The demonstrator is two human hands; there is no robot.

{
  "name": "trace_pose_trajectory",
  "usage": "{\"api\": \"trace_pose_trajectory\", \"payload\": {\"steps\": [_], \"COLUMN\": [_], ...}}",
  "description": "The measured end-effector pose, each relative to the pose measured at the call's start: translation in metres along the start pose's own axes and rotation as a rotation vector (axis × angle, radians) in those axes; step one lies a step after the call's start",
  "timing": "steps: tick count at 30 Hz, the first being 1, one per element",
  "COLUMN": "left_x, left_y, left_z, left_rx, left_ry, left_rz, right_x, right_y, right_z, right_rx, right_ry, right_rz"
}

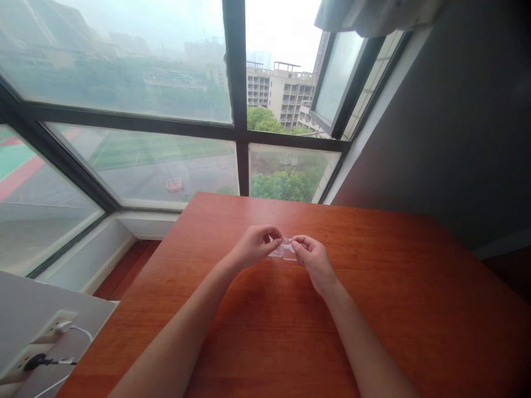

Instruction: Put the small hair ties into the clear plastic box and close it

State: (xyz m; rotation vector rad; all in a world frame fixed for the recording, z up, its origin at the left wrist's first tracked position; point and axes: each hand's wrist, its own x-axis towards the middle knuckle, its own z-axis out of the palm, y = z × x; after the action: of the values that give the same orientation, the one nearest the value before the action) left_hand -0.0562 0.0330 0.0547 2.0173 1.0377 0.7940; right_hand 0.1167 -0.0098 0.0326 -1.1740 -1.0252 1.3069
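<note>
A small clear plastic case [289,255] lies on the wooden table, in the middle of the head view. It seems to have two parts side by side, with something small and pale in the left part. My left hand [257,243] reaches over that left part, thumb and fingers closed in a pinch. From the other side my right hand [313,257] also pinches, its fingertips at the upper right of the case. Between the two sets of fingertips there is a thin, pale or see-through thing, too small to name. The fingers partly hide the case.
The reddish-brown table [265,331] runs to a far edge by the windows. A dark window frame [243,166] stands beyond it, with one pane [338,77] tilted outward. At lower left, a white wall socket [53,326] holds plugs with cords.
</note>
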Motion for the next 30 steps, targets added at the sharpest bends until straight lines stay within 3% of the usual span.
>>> {"api": "trace_pose_trajectory", "payload": {"steps": [3, 8, 14, 30], "left_x": [0.001, -0.001, -0.003, -0.003], "left_y": [-0.007, -0.014, -0.018, -0.017], "left_z": [-0.001, 0.002, 0.005, 0.003], "left_rx": [0.153, 0.379, 0.422, 0.437], "left_ry": [0.059, 0.092, 0.030, 0.046], "left_rz": [0.007, 0.034, 0.024, 0.017], "right_x": [0.003, 0.006, 0.005, 0.005], "right_y": [0.002, 0.006, 0.005, 0.005], "right_z": [-0.003, -0.005, -0.006, -0.006], "right_rx": [0.006, 0.012, 0.010, 0.013], "right_ry": [0.077, 0.085, 0.084, 0.073], "right_rz": [-0.019, -0.023, -0.018, -0.010]}}
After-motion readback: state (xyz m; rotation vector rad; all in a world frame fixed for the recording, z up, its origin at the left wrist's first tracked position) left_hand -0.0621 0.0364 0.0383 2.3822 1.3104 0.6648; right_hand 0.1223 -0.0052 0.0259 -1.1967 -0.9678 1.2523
